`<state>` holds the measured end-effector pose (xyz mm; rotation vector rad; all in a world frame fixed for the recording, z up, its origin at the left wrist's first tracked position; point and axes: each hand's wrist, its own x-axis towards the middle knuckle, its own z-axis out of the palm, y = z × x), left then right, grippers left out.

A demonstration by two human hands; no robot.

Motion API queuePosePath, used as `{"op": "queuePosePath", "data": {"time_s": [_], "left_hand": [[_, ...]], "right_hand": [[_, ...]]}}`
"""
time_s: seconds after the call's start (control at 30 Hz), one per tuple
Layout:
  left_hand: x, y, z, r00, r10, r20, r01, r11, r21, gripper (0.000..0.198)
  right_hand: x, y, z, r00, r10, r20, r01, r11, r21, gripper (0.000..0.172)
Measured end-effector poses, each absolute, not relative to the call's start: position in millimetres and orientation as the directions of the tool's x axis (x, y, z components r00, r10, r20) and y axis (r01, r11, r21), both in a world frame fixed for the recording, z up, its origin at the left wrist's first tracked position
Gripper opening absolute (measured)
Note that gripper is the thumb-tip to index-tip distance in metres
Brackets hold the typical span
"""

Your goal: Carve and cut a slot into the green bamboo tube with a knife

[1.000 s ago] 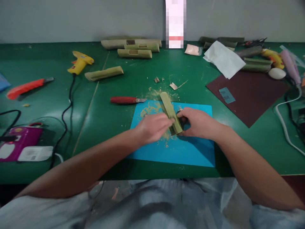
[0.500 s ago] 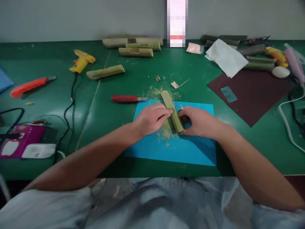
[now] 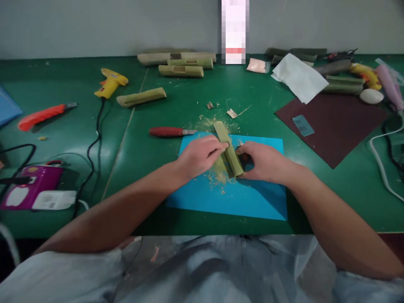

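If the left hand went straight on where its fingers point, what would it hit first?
The bamboo, which the left hand seems to touch with its fingertips. Beyond it, the right hand would probably come next, though heights are hard to judge.

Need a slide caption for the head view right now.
Right hand holds a bamboo piece over a blue sheet with shavings, left hand pinched against it, red-handled knife nearby.

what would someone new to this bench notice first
Probably the bright blue sheet near the front edge of the green table, with a pale green bamboo piece over it between the left hand and right hand. Next, perhaps, the red-handled knife left of the bamboo, and the yellow gun-shaped tool farther back on the left.
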<state>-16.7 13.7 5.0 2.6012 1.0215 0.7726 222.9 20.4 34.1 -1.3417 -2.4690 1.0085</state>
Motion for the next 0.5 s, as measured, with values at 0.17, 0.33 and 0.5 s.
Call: {"op": "queuePosePath", "data": {"time_s": [0.17,0.33,0.5], "left_hand": [[-16.5,12.5,5.0,0.741,0.605,0.292,0.465,-0.776,0.427,0.032],[-21.0,19.2,5.8,0.582,0.712,0.393,0.572,-0.702,0.424,0.029],[-22.1,17.8,3.7,0.624,0.676,0.391,0.529,-0.734,0.426,0.027]], "right_hand": [[222.9,20.5,33.6,-0.592,0.783,-0.19,0.691,0.372,-0.62,0.041],[223.2,20.6,33.4,-0.597,0.786,-0.159,0.672,0.383,-0.634,0.043],[223.7,20.8,32.4,-0.599,0.784,-0.163,0.675,0.385,-0.63,0.041]]}}
